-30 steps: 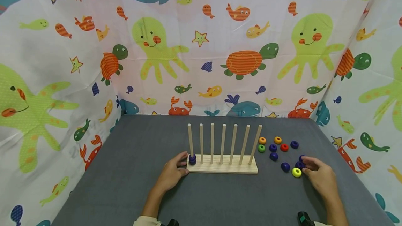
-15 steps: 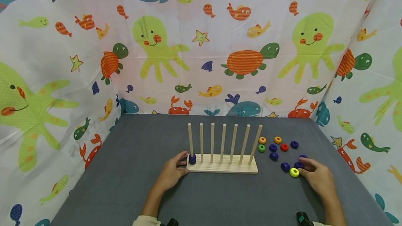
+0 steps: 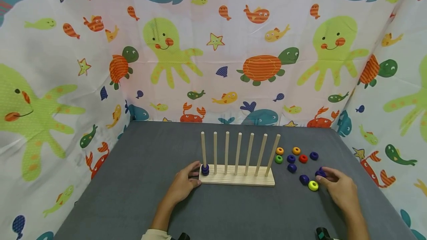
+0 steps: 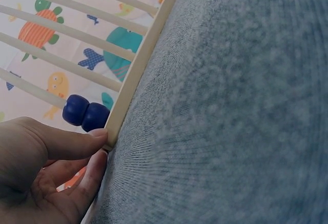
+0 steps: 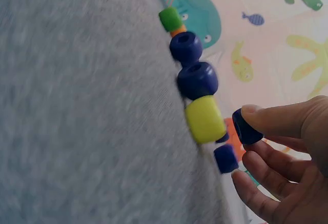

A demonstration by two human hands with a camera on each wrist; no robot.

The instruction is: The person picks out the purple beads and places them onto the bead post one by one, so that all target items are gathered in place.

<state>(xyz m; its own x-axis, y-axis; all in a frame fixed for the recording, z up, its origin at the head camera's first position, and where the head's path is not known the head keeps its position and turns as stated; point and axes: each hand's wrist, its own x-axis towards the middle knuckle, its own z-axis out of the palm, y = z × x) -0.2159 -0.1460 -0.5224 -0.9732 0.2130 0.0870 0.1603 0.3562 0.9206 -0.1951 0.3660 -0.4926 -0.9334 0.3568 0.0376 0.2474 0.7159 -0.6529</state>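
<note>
Peg rack of pale unpainted wood [image 3: 220, 179], a flat oblong base with seven upright round pegs, standing on a table covered in dark grey cloth [image 3: 166, 143]; two dark-blue rounded beads [image 3: 205, 170] sit stacked on its leftmost peg, which evidently keeps them from rolling. Left hand [image 3: 181, 184]: thumb and fingers close together at the rack's left end, pinching the base corner, presumably to steady it. Right hand [image 3: 341, 189]: thumb and fingertips nearly together, pinching one glossy dark-blue bead with a central hole [image 5: 247, 127] by its sides; the grip seems chosen to leave the hole free. Loose lot, right of the rack: a yellow ring-shaped bead [image 3: 313, 186] near the right hand, a dark-blue bead [image 3: 304, 180] just beside it, and farther back a red bead [image 3: 303, 158], a green bead [image 3: 278, 159], two orange beads [image 3: 296, 150] and more blue ones. Changes against the frame a second ago: the pinched bead is now raised, having then lain near the yellow bead; the yellow bead sits slightly closer to its blue neighbour; left hand, rack and stacked pair are unchanged.
</note>
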